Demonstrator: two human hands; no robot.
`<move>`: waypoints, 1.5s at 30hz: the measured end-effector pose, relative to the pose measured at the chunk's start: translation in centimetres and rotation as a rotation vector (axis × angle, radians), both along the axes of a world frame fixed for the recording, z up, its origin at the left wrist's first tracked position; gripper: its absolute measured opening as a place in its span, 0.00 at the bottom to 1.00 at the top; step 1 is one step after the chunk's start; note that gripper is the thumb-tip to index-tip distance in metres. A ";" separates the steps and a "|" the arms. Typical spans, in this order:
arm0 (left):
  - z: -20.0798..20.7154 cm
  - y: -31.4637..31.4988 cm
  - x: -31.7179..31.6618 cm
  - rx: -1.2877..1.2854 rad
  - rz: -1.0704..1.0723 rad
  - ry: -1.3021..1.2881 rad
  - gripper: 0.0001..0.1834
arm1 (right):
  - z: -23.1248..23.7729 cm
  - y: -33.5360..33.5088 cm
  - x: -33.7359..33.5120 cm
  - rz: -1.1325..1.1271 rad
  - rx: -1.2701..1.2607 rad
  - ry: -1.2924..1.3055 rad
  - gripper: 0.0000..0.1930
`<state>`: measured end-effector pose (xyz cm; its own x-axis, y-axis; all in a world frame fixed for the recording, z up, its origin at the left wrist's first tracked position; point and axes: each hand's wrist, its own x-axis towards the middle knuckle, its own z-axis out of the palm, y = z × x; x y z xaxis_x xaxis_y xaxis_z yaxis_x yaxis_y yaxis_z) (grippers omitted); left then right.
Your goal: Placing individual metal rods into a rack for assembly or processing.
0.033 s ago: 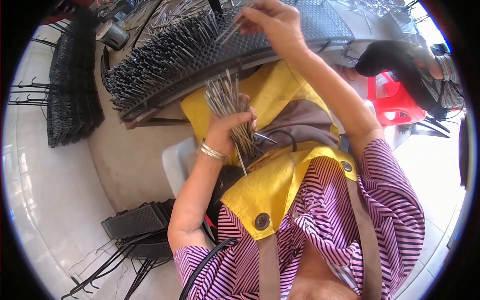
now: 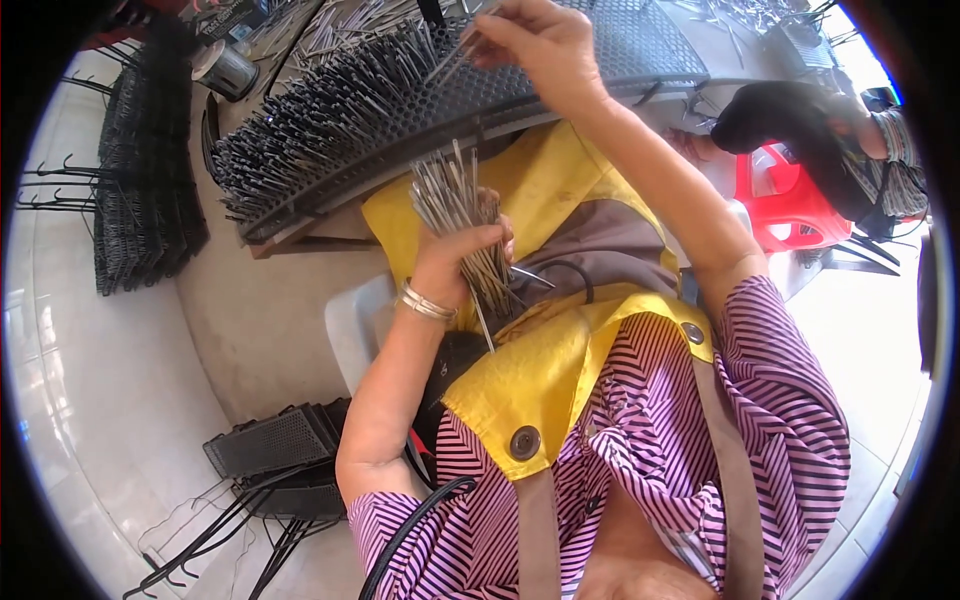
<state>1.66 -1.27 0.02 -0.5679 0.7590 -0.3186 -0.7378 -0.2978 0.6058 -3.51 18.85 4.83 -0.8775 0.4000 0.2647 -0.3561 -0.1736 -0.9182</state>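
Fingertips of right hand (image 2: 552,52) are pinching thin rods (image 2: 447,68), almost closed, over perforated black panel (image 2: 600,70); contact unclear. Left fingers (image 2: 508,232) are wrapping tightly round rod bundle (image 2: 438,195) above yellow apron (image 2: 520,385). Metal pieces are looking light, stiff, probably slippery: singles calling for end pinch, bundle for mid-length clasp. Beyond, packed rods (image 2: 310,135) are bristling from panel's left.

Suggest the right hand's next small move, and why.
Probably lower the right hand slightly to seat the thin silvery metal rods it pinches into the dark grey perforated metal rack: their lower ends are beside the dense upright dark metal rods, and open holes show just there. Whether they touch it is unclear.
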 end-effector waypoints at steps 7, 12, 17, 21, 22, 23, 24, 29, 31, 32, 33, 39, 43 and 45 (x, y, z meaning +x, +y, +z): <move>0.0 -0.2 0.0 -0.037 0.012 -0.027 0.21 | -0.2 -2.0 -1.4 -0.077 0.444 0.128 0.06; 0.1 -0.3 0.1 -0.040 0.006 -0.019 0.21 | -0.3 -2.2 -1.8 -0.022 0.676 0.057 0.08; 0.1 -0.2 0.1 -0.046 -0.018 0.002 0.20 | -0.3 -2.7 -3.7 -0.183 0.908 0.178 0.09; 0.0 -0.3 -0.1 -0.033 -0.071 0.062 0.21 | 0.7 -3.9 -5.1 -0.110 1.182 -0.020 0.07; 0.0 -0.3 -0.2 -0.037 -0.066 0.061 0.21 | 1.0 -4.2 -5.1 -0.083 1.238 -0.008 0.07; 0.0 -0.3 -0.2 -0.039 -0.067 0.060 0.21 | 1.4 -4.4 -5.1 -0.082 1.236 -0.009 0.07; -0.1 -0.4 -0.2 -0.048 -0.062 0.059 0.21 | 1.7 -4.7 -5.2 -0.055 1.360 -0.020 0.07; -0.2 -0.3 -0.3 -0.048 -0.081 0.070 0.21 | 2.6 -5.2 -6.1 -0.014 1.543 -0.055 0.08; -0.3 -0.3 -0.2 -0.038 -0.075 0.060 0.21 | 2.8 -5.2 -6.5 0.002 1.550 -0.012 0.08; -0.4 -0.3 -0.3 -0.039 -0.081 0.063 0.21 | 2.9 -5.2 -6.7 -0.004 1.549 -0.015 0.08; -0.4 -0.3 -0.2 -0.028 -0.086 0.056 0.21 | 3.0 -5.1 -6.8 0.000 1.555 -0.057 0.08; -0.6 -0.2 -0.1 -0.021 -0.070 0.045 0.21 | 2.8 -5.1 -5.5 0.012 1.511 -0.036 0.09; -0.1 -0.1 0.1 -0.048 -0.035 0.030 0.21 | 3.7 -5.6 -5.9 0.108 1.517 -0.047 0.10; -0.1 0.1 0.1 -0.032 -0.043 0.013 0.20 | 3.5 -5.8 -6.8 0.082 1.543 -0.055 0.10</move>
<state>1.76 -1.16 -0.13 -0.5389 0.7723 -0.3363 -0.7419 -0.2460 0.6238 -10.31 13.04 8.36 -0.9048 -0.2706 0.3289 -0.3544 0.9067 -0.2288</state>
